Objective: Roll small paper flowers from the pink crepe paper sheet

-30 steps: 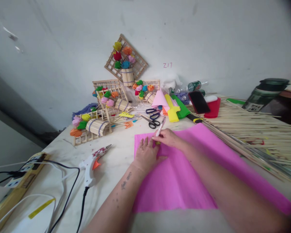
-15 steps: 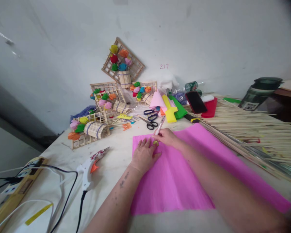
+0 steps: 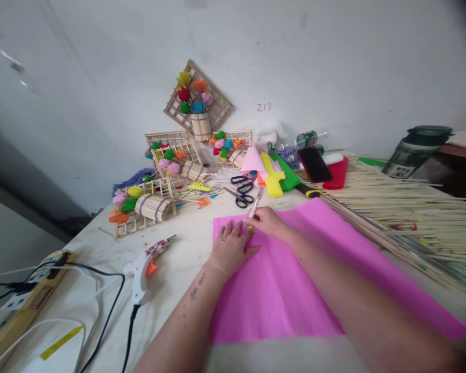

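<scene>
A large pink sheet of crepe paper [image 3: 272,295] lies spread on the table in front of me. My left hand [image 3: 229,248] rests flat on its upper left part, fingers stretched out. By those fingertips a small yellowish-green piece [image 3: 250,229] with a dark outline lies on the paper. My right hand [image 3: 270,223] is closed round a white pen [image 3: 255,203], its lower end beside the small piece. The pen's tip is hidden by my fingers. Just beyond the paper's top edge are two pairs of scissors [image 3: 243,192] with dark handles.
A hot glue gun [image 3: 142,277] with its black cord lies at the left, near a power strip [image 3: 42,295]. Stick lattices with paper flowers [image 3: 151,207] stand at the back left. Many thin sticks [image 3: 423,207], a phone [image 3: 314,163] and a dark bottle [image 3: 417,150] occupy the right.
The view has shifted very slightly. Both hands stay in nearly the same place, and the pen's angle has changed a little.
</scene>
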### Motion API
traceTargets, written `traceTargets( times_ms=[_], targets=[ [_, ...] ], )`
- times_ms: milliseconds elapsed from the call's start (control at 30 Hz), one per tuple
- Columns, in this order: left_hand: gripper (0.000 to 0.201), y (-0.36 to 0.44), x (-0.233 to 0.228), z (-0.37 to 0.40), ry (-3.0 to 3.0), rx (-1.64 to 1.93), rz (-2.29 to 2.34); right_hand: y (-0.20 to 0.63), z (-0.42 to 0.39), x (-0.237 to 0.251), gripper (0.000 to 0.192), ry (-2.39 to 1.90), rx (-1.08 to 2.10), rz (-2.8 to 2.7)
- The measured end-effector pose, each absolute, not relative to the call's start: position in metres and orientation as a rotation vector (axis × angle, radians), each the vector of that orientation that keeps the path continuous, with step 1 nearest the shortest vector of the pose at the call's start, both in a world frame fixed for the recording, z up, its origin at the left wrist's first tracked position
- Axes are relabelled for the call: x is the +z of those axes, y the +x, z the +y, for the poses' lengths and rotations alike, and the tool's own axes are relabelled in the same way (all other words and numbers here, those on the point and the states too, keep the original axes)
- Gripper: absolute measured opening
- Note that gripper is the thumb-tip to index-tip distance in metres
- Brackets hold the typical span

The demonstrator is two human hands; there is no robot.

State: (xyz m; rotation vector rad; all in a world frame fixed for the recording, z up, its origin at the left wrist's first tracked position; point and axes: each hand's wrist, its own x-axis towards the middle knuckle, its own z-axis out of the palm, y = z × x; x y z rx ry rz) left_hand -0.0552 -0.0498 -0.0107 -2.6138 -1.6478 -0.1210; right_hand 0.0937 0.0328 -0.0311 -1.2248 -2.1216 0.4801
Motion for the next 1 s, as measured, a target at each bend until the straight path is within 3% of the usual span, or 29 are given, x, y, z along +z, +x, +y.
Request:
traceTargets(
  times_ms=[1000],
  targets=[
    [0.058,-0.056,-0.01,-0.05,-2.65,-0.097,-1.655,0.094,0.029,-0.022,0.02,-1.265,0.494,-2.116]
  ],
)
